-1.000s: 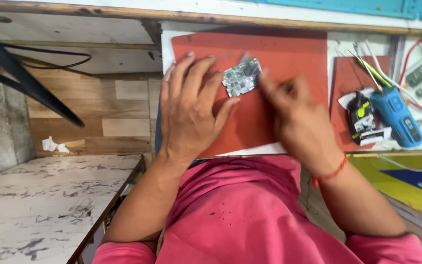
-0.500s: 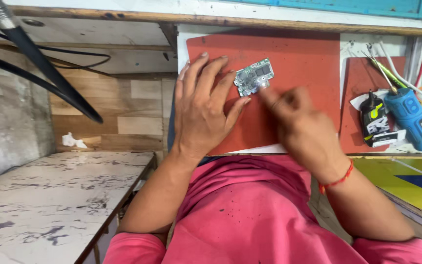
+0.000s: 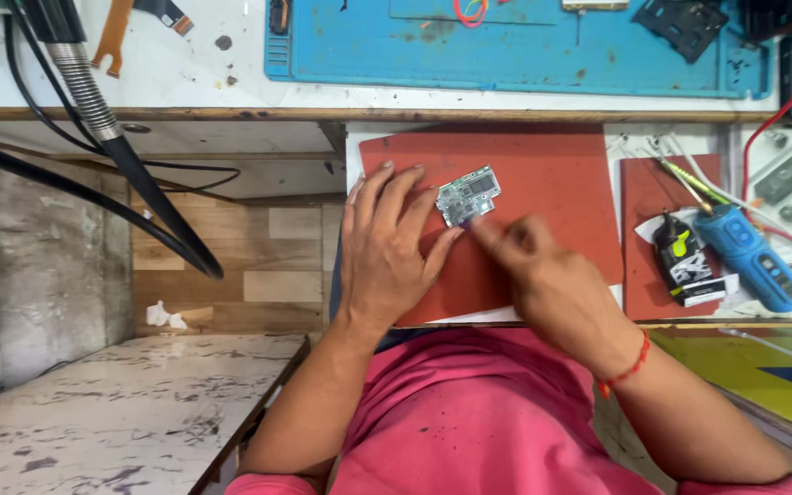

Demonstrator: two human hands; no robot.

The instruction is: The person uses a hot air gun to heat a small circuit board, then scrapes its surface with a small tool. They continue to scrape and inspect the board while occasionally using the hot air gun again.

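Note:
A small green circuit board [image 3: 468,194] lies on a red mat [image 3: 552,174] on the pull-out shelf. My left hand [image 3: 387,247] rests flat on the mat, fingers spread, its fingertips just left of the board. From the lower right, my right hand [image 3: 543,275] reaches in with its index fingertip touching the board's lower edge. That hand is blurred, and I cannot see anything held in it. A red thread circles the right wrist.
A second smaller red mat [image 3: 653,229] holds a blue handheld tool [image 3: 749,257], a black bottle [image 3: 680,261] and tweezers. A blue work mat [image 3: 506,46] covers the upper bench. Black cables and a flexible metal hose [image 3: 84,92] hang at left. A marbled table [image 3: 93,412] sits lower left.
The camera has tilted up, showing the blue mat and upper bench. My right hand's fingertip has shifted on the board, which has turned slightly. The left hand stays flat.

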